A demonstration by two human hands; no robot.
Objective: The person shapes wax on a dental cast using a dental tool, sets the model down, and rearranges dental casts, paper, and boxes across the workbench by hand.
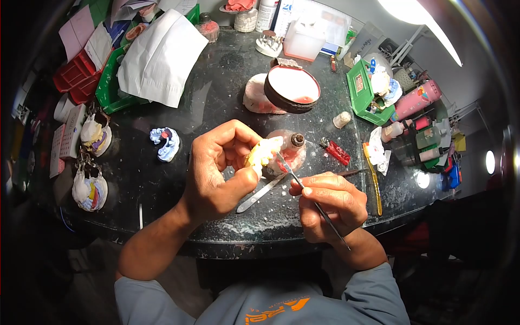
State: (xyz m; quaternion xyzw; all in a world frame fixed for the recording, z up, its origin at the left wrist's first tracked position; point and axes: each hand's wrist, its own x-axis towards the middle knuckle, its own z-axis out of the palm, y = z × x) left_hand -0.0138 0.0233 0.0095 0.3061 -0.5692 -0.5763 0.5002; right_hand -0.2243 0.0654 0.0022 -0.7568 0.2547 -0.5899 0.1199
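Note:
Between the thumb and fingers of my left hand (222,162) is a small yellow and white dental model (264,153). My right hand (333,208) grips a thin metal carving tool (323,214) like a pen, its tip close to the model's right side; whether they touch is unclear. Behind the model stands a glass spirit burner (295,142) with a metal cap, on a surface stained pink. A metal knife or spatula (254,199) lies on the bench just below the model.
On the dark bench (216,233) are a blue-white dental cast (165,144), two mounted casts at left, a round tin (292,86), a red lighter (337,151) and a yellow-handled tool (374,184). Green trays (360,92) and a pink bottle (417,100) stand farther back.

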